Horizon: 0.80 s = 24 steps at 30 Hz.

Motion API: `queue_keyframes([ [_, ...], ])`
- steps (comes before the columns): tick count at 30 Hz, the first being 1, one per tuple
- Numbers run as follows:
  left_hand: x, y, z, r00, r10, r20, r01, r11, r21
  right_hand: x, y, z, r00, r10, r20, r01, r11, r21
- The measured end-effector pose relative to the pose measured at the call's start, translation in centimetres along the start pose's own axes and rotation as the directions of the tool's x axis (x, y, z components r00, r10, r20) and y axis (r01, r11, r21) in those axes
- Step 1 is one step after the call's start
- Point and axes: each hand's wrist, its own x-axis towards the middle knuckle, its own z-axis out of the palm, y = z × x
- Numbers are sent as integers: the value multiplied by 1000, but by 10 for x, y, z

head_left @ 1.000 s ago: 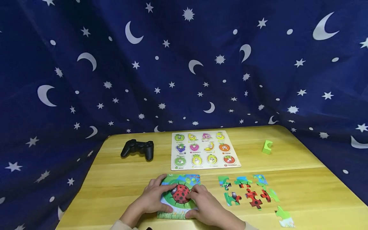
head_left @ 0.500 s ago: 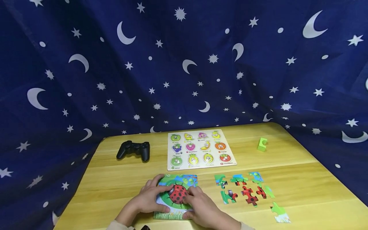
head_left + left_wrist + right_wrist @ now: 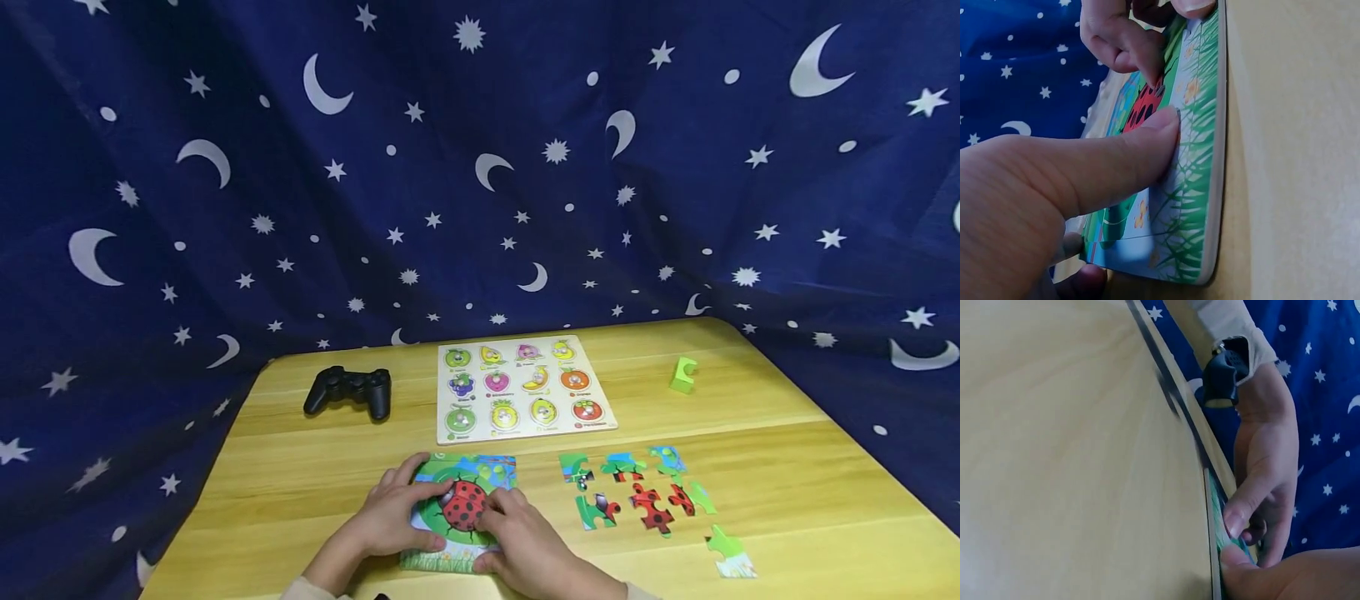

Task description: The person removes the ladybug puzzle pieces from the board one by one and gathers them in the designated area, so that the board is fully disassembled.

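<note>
A square ladybug jigsaw puzzle (image 3: pixel 462 504) with a grassy lower border lies near the table's front. My left hand (image 3: pixel 386 521) holds it at its left side, the thumb on the picture and the index finger by the ladybug's head. In the left wrist view that thumb (image 3: pixel 1147 147) presses flat on the board, with other fingertips at its edge. My right hand (image 3: pixel 532 542) grips the right side, curled fingers on the ladybug and thumb near the lower right. Whether it pinches one piece is hidden. Several loose ladybug pieces (image 3: pixel 652 510) lie to the right.
Behind the jigsaw lies a white fruit peg puzzle (image 3: pixel 480 433). A black game controller (image 3: pixel 348 392) is at the back left, a green notched block (image 3: pixel 682 375) at the back right. A corner piece (image 3: pixel 729 552) lies at the front right of the wooden table (image 3: pixel 285 492).
The head view has shifted slightly, so everything on the table appears a little further left. Both hands stay on the jigsaw, with barely any movement of the fingers.
</note>
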Motion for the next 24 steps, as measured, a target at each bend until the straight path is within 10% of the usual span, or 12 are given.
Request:
queue_keyframes([
  [11, 1, 3, -1, 1000, -16, 9, 17, 1000, -18, -10, -11, -1, 997, 67, 23, -67, 997, -24],
  [24, 1, 2, 0, 1000, -12, -1, 12, 1000, -3, 0, -10, 0, 970, 236, 64, -244, 935, 256],
])
